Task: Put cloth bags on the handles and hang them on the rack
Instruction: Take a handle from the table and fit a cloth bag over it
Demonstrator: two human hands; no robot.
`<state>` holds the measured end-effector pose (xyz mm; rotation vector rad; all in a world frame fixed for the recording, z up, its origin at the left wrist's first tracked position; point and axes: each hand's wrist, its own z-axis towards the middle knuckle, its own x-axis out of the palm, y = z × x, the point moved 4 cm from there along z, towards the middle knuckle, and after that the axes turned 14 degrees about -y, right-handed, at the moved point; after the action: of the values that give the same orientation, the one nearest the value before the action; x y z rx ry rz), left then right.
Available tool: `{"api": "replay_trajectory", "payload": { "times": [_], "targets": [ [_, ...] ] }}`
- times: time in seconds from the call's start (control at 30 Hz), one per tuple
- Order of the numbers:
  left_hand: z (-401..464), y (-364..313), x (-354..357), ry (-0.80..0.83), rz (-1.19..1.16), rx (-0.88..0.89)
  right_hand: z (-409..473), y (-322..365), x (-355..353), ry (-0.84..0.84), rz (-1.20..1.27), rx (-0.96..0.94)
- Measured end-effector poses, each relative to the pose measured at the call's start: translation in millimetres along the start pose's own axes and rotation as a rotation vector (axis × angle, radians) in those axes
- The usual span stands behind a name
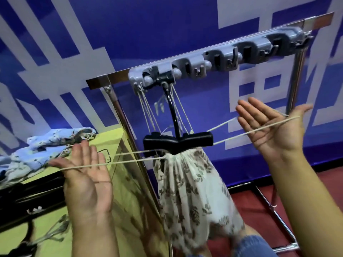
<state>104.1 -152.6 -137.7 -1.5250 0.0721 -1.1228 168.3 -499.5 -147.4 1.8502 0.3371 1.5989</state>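
Observation:
A white cloth bag [193, 193] with a dark leaf print hangs gathered under a black T-shaped handle [178, 142]. The handle's curved black stem rises into the leftmost clip of a grey holder strip [219, 58] on the metal rack [120, 115]. The bag's cream drawstring [130, 161] runs out to both sides. My left hand [87, 175] is flat, palm up, with the left string loop stretched round it. My right hand [269, 127] is also flat, palm up, with the right loop round it, pulled taut.
A blue floral cloth [37, 151] lies on a yellow-green table [109, 140] at the left. The rack's right post [295, 84] and base bars stand on red floor. A blue and white banner fills the background. My denim-clad knee [252, 245] is below the bag.

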Motion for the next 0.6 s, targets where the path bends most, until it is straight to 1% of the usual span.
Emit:
{"api": "replay_trajectory", "payload": {
  "times": [0.03,0.1,0.2,0.27,0.4,0.5,0.6],
  "targets": [
    [-2.6,-1.3,2.8,0.041,-0.019,-0.048,2.7,-3.6,-4.0,-0.038,0.038,0.048],
    [-6.4,-1.6,3.9,0.050,-0.024,-0.120,8.4,-9.8,-12.7,-0.106,0.091,0.084],
    [-9.7,-6.5,2.0,-0.013,-0.012,-0.099,11.5,-6.1,-26.3,-0.235,0.054,0.032],
    [-14.3,-9.0,0.6,-0.012,0.015,-0.089,11.7,-1.0,-34.8,-0.320,0.060,-0.032],
    [-22.0,-15.7,-0.8,-0.004,0.027,-0.070,11.2,2.2,-45.1,-0.423,0.089,-0.102],
    [-23.1,-16.7,-0.2,0.011,-0.007,-0.083,10.9,6.1,-51.9,-0.450,0.069,-0.152],
    [-23.2,-22.0,0.0,0.036,-0.001,-0.065,9.8,12.3,-53.9,-0.365,-0.019,-0.158]
  ]
}}
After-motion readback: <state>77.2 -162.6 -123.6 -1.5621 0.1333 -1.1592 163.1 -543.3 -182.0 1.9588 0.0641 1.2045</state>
